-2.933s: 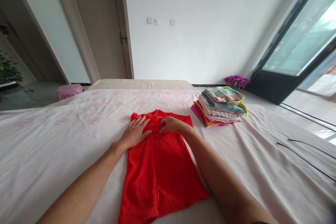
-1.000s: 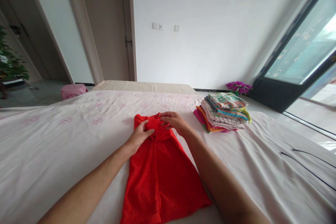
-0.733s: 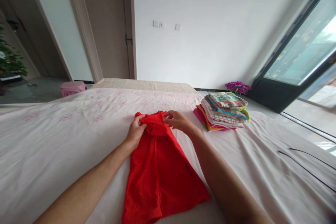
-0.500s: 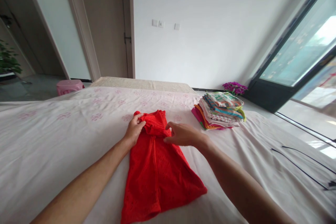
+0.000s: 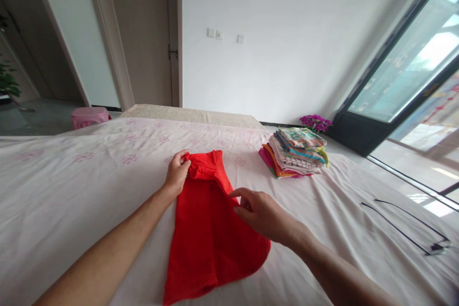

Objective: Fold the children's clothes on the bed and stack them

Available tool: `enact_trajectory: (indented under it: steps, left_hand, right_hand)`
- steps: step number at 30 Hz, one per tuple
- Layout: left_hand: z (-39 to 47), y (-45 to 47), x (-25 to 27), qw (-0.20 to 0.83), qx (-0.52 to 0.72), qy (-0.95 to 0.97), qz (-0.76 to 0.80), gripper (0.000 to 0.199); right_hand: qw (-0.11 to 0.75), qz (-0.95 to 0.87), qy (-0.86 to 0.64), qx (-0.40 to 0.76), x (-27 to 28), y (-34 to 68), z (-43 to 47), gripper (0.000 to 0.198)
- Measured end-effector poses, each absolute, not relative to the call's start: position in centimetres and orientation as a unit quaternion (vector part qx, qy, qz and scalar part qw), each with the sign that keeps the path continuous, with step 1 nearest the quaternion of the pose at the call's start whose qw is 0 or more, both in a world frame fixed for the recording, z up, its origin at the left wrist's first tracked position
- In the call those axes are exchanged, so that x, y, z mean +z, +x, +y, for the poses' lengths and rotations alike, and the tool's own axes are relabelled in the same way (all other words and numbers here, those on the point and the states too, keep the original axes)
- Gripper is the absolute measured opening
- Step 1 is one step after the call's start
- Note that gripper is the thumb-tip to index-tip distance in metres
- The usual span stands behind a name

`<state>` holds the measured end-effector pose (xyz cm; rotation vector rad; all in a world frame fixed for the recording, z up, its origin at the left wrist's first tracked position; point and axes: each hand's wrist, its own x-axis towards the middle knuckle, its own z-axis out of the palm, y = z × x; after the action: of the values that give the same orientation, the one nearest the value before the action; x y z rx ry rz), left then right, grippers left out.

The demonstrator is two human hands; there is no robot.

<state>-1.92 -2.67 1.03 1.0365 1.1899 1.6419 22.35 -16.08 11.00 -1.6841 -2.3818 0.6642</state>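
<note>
2 hands [image 5: 176,175] at red garment [image 5: 195,234]

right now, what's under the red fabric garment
A pale, pink-flowered cloth sheet shows around the red fabric garment and appears to run beneath it. Anything else directly underneath is covered and cannot be seen.

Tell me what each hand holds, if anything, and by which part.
The left hand holds the red garment by its far left corner. The right hand is at the garment's right edge; whether it grips is unclear.
</note>
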Motion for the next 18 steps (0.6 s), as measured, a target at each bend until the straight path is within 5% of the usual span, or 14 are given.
enact_trajectory:
  steps: [9,14,18]
  left_hand:
    - [-2.5,-2.6,0.6,0.412,0.571,0.5,0.504,0.073]
    - [-2.0,-3.0,-0.4,0.292,0.545,0.534,0.577,0.064]
    - [-1.9,-3.7,-0.5,0.239,0.518,0.556,0.605,0.058]
  right_hand:
    - [0.015,-0.828,-0.508,0.236,9.7,21.2,-19.7,0.075]
    - [0.063,-0.838,-0.47,0.27,9.7,20.7,-21.3,0.07]
    - [0.018,-0.851,-0.429,0.302,10.6,20.1,-22.0,0.039]
